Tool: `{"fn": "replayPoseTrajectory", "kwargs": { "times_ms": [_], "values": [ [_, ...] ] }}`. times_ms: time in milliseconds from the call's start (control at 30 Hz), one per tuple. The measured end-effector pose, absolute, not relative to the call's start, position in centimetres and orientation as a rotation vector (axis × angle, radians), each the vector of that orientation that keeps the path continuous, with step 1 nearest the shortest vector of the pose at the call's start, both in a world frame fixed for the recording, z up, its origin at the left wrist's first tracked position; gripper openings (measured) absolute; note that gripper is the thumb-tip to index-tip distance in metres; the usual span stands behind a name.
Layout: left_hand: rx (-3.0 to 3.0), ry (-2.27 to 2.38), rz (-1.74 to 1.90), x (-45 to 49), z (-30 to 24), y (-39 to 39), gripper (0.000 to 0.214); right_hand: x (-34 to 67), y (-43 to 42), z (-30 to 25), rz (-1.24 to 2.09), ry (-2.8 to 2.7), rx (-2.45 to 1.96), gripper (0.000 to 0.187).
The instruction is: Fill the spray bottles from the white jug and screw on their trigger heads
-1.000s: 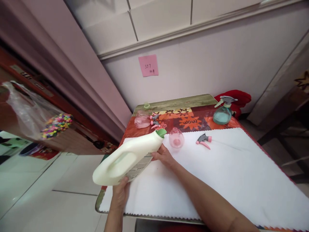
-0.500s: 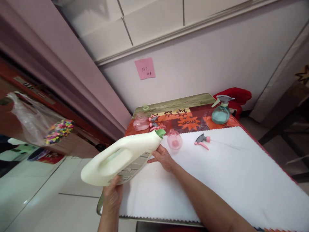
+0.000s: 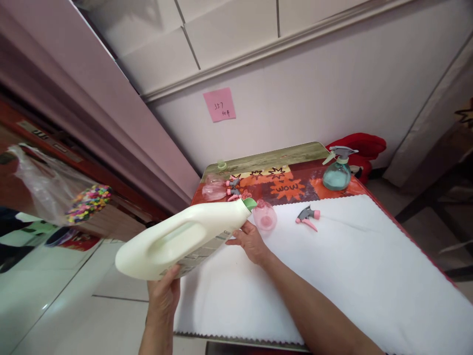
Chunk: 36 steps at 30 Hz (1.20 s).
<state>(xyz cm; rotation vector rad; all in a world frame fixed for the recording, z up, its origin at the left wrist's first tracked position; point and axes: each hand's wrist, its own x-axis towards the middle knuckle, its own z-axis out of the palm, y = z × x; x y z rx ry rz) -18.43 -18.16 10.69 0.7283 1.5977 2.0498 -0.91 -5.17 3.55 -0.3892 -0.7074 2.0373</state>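
At far left, a clear plastic bag point(image 3: 55, 190) of coloured beads is hanging beside a doorway. The left hand point(image 3: 162, 296) is grasping the base of a white jug point(image 3: 177, 239) from below, fingers curled up around its bottom edge. The jug is being held in the air, tilted nearly flat, with its base out over the floor and its green spout point(image 3: 250, 203) raised toward the table point(image 3: 266, 157). The right hand point(image 3: 250, 241) is lying against the underside of the jug near the neck, with the fingers loosely spread and not closed around it. Just beyond the spout, a round pink bottle point(image 3: 265, 218) is standing uncapped at the edge of a white cloth point(image 3: 351, 256). Behind it, another pink bottle point(image 3: 213, 190) is lying on its side, and a green cap point(image 3: 221, 164) is sitting at the table's back corner. A pink note point(image 3: 219, 104) is sticking to the wall above. Further right, a loose spray trigger point(image 3: 306, 216) is lying on the cloth, well apart from a teal spray bottle point(image 3: 336, 173) standing upright at the back.
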Motion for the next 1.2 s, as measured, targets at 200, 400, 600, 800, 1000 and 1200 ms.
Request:
{"fn": "replayPoseTrajectory", "kwargs": {
  "times_ms": [200, 400, 600, 800, 1000, 1200],
  "values": [
    [0.778, 1.623, 2.034, -18.0, 11.6, -17.7, 0.067, -0.8, -5.1, 3.9, 2.053, -0.635, -0.404, 0.048],
    [0.829, 1.655, 2.018, -17.9, 12.4, -17.6, 0.068, -0.9, -5.1, 3.8, 2.061, -0.633, -0.403, 0.045],
    [0.875, 1.669, 1.986, -17.8, 13.0, -17.6, 0.069, -0.9, -5.1, 3.5, 2.065, -0.65, -0.387, 0.042],
    [0.858, 1.689, 1.986, -17.5, 13.4, -17.4, 0.076, -0.9, -5.1, 3.4, 2.081, -0.625, -0.371, 0.043],
    [0.808, 1.706, 1.977, -17.3, 13.7, -17.5, 0.077, -1.1, -5.1, 3.2, 2.09, -0.61, -0.36, 0.043],
    [0.836, 1.696, 1.971, -17.3, 14.0, -17.4, 0.077, -1.0, -5.1, 3.1, 2.085, -0.63, -0.365, 0.043]
  ]
}}
